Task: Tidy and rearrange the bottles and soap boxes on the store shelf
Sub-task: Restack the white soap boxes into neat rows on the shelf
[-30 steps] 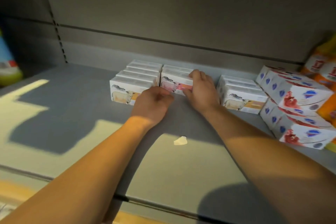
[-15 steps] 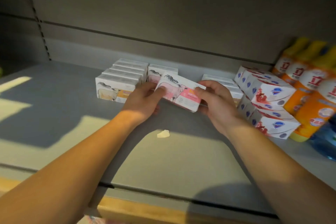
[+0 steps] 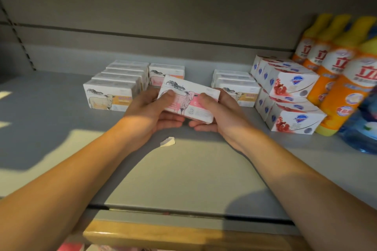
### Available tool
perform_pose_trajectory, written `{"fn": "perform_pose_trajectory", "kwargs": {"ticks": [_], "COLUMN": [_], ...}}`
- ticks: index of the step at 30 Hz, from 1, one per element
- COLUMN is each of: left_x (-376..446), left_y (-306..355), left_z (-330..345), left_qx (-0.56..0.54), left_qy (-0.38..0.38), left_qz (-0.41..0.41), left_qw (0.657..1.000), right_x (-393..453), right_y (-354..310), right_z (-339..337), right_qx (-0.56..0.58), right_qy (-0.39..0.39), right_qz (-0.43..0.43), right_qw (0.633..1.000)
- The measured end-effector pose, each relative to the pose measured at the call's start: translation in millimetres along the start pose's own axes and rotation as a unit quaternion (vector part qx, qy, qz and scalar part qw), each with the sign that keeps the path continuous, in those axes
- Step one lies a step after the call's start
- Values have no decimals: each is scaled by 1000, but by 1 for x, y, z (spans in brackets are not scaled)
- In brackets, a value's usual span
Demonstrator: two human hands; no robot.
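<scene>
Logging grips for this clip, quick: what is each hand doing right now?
Left hand: holds the left end of the pink soap box, thumb on top.
Right hand: holds the same box's right end, thumb on top.

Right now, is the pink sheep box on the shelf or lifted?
Lifted: the pink sheep box is tilted, gripped by left hand and right hand.

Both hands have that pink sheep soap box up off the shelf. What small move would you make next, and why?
Probably set the pink soap box, held by the left hand and right hand, down in front of the other pink box. A gap shows there between the orange sheep boxes and the right-hand stack.
</scene>
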State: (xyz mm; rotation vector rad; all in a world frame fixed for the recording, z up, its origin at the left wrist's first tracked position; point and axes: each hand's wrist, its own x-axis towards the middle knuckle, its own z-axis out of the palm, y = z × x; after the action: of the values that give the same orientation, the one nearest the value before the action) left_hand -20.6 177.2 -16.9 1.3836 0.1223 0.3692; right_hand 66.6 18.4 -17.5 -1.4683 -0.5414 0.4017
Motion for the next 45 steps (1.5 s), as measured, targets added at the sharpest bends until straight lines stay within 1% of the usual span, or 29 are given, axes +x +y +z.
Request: {"fn": "perform_pose_trajectory", "kwargs": {"ticks": [3,8,11,13,14,15,17,20,21,23,25,27,29,30,32,34,37,41,43,45], "left_x": [-1,0,1,1,0,0,-1,2,4,6,8,9,9,8,7,6,6,5,5,5], "left_y": [0,-1,-2,-1,0,1,3,4,4,4,6,7,8,8,7,5,5,6,8,11], "left_z": [-2,-4,-8,-10,-10,-9,-7,-10,-10,-11,-11,-12,-11,-11,-10,-8,-10,-13,-14,-14], "left_qx": [6,25,-12,-13,-4,6,-4,-44,-54,-75,-82,-66,-44,-38,-23,-13,-9,-3,-5,-17], "left_qy": [-7,-14,-59,-103,-112,-105,-60,-7,3,40,90,100,88,81,60,44,45,48,31,9], "left_qz": [3,-8,-11,7,24,38,46,40,32,-1,-50,-85,-87,-78,-51,-38,-32,-33,-45,-79], "left_qw": [1000,1000,998,995,993,994,997,998,998,996,991,989,991,993,997,998,998,998,998,997], "right_x": [0,-1,-2,-3,-3,-2,-1,3,4,2,1,2,5,5,4,3,4,4,2,1], "right_y": [-5,-9,-11,-13,-14,-14,-14,-11,-10,-7,-6,-4,-4,-5,-7,-9,-6,-5,-9,-12], "right_z": [1,2,0,-1,-2,-3,-5,-5,-6,-7,-5,-2,-3,-4,-7,-9,-10,-9,-8,-10], "right_qx": [-2,22,54,104,124,139,151,120,95,1,-111,-180,-192,-162,-90,-71,-99,-100,-100,-148], "right_qy": [19,9,3,5,3,-3,-25,-50,-54,-74,-88,-42,14,30,44,51,45,34,30,38], "right_qz": [-9,31,95,165,192,209,213,157,112,-18,-130,-177,-164,-135,-79,-57,-57,-64,-90,-139], "right_qw": [1000,999,994,981,973,968,965,979,988,997,981,967,968,977,992,995,992,992,990,978]}}
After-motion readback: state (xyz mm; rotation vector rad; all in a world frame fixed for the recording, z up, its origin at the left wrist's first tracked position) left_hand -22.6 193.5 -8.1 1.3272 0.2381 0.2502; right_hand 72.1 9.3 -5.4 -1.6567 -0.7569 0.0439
